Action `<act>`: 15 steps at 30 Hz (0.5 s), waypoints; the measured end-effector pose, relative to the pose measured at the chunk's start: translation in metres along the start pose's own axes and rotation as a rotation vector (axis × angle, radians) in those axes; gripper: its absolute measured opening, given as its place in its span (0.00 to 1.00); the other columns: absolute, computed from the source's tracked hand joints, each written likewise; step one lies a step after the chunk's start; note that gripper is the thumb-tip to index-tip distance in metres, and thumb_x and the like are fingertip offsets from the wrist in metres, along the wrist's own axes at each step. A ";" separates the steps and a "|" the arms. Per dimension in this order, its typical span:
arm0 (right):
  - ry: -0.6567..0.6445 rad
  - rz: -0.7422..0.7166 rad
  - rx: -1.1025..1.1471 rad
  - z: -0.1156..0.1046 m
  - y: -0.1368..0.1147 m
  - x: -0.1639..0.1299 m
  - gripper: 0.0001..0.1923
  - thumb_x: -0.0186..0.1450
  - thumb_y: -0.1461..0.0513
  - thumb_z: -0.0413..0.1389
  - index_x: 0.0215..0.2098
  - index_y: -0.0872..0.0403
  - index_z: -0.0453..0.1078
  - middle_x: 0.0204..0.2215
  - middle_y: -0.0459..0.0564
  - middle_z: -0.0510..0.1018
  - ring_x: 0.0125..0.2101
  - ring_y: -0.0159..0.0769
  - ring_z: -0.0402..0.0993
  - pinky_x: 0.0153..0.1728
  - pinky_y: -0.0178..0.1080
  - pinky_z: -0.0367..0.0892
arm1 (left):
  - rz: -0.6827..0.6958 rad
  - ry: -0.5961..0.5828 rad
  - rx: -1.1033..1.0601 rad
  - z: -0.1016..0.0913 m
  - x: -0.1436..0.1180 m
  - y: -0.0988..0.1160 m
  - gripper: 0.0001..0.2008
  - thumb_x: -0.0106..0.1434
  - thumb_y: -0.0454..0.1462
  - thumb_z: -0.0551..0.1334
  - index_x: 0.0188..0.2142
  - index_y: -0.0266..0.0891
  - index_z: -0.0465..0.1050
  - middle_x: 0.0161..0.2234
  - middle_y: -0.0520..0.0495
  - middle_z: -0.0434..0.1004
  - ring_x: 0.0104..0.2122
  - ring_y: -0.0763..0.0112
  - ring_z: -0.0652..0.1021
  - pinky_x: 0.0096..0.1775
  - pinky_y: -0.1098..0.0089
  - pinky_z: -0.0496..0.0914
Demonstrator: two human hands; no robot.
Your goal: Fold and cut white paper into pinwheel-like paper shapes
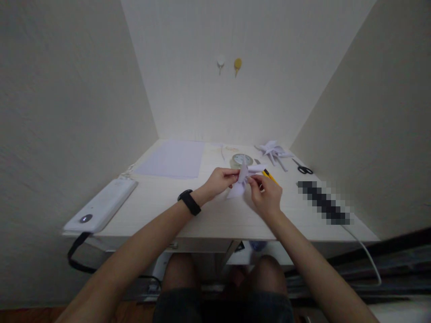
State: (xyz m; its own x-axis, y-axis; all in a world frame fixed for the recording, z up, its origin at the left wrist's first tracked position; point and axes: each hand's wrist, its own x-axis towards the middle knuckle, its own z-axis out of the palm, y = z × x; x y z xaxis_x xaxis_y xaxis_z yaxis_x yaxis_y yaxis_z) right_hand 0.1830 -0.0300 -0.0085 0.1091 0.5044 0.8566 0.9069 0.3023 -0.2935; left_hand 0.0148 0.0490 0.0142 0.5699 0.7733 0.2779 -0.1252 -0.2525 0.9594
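Observation:
A folded white paper piece (pixel 243 174) with several points is held up between my two hands over the middle of the desk. My left hand (pixel 220 180), with a black watch (pixel 189 202) on its wrist, pinches the paper from the left. From the right, the fingertips of my right hand (pixel 266 192) are closed on another part of the same paper. Just behind it lies a roll of clear tape (pixel 237 159), partly hidden by the paper. A yellow cutter knife (pixel 270 176) rests beyond my right fingers, its handle partly covered by that hand.
White sheets (pixel 171 158) lie flat at the back left. A white power strip or box (pixel 101 204) with a black cable lines the left edge. Folded paper strips (pixel 274 151) and black scissors (pixel 305 169) are at the back right, near a blurred dark object (pixel 323 202).

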 end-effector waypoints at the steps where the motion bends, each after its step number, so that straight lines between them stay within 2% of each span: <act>1: 0.004 0.033 -0.050 -0.004 0.005 0.003 0.16 0.69 0.54 0.50 0.30 0.55 0.72 0.24 0.52 0.78 0.25 0.36 0.73 0.31 0.38 0.63 | -0.001 0.026 -0.029 0.000 0.000 0.001 0.13 0.55 0.33 0.66 0.41 0.36 0.83 0.32 0.45 0.82 0.28 0.74 0.73 0.30 0.74 0.67; 3: -0.017 0.169 -0.247 -0.013 0.022 0.009 0.21 0.71 0.54 0.46 0.27 0.56 0.72 0.24 0.55 0.77 0.28 0.40 0.74 0.34 0.40 0.63 | -0.003 0.054 -0.108 -0.002 0.001 0.003 0.13 0.53 0.36 0.68 0.39 0.35 0.83 0.33 0.44 0.81 0.30 0.72 0.74 0.32 0.73 0.67; 4: -0.072 0.266 -0.368 -0.019 0.032 0.012 0.23 0.71 0.54 0.45 0.28 0.57 0.73 0.24 0.57 0.77 0.28 0.42 0.74 0.35 0.42 0.62 | -0.007 0.057 -0.150 -0.002 0.002 0.005 0.14 0.52 0.36 0.70 0.39 0.35 0.83 0.33 0.44 0.81 0.30 0.72 0.74 0.32 0.73 0.67; 7: -0.346 0.506 -0.578 -0.037 0.065 0.020 0.28 0.72 0.54 0.42 0.31 0.62 0.77 0.26 0.65 0.79 0.31 0.50 0.77 0.38 0.47 0.62 | -0.027 0.064 -0.250 -0.003 0.003 0.009 0.17 0.47 0.38 0.73 0.38 0.35 0.83 0.34 0.44 0.80 0.28 0.75 0.72 0.29 0.74 0.64; 8: -0.384 0.564 -0.606 -0.042 0.074 0.021 0.29 0.72 0.54 0.41 0.33 0.63 0.78 0.29 0.67 0.80 0.33 0.52 0.77 0.38 0.47 0.62 | -0.034 0.069 -0.272 -0.003 0.004 0.009 0.17 0.47 0.38 0.73 0.38 0.35 0.83 0.33 0.44 0.80 0.27 0.76 0.71 0.28 0.75 0.64; 11: -0.409 0.648 -0.631 -0.051 0.091 0.022 0.29 0.72 0.54 0.41 0.37 0.65 0.79 0.34 0.72 0.80 0.36 0.55 0.78 0.37 0.46 0.62 | -0.058 0.053 -0.325 -0.003 0.005 0.010 0.18 0.45 0.38 0.75 0.36 0.34 0.83 0.32 0.44 0.79 0.25 0.78 0.70 0.28 0.75 0.64; 15: -0.294 0.654 -0.586 -0.054 0.095 0.022 0.32 0.72 0.53 0.38 0.36 0.65 0.80 0.33 0.72 0.81 0.35 0.54 0.78 0.35 0.46 0.62 | -0.069 0.033 -0.356 -0.002 0.005 0.007 0.17 0.44 0.38 0.76 0.35 0.34 0.83 0.31 0.44 0.79 0.26 0.77 0.71 0.29 0.74 0.66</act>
State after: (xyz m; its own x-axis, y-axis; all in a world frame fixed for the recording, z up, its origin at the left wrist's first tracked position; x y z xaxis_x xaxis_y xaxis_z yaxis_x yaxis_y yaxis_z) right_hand 0.2935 -0.0339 0.0050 0.6368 0.6397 0.4304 0.7710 -0.5316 -0.3505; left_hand 0.0151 0.0527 0.0221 0.5612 0.8012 0.2077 -0.3655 0.0147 0.9307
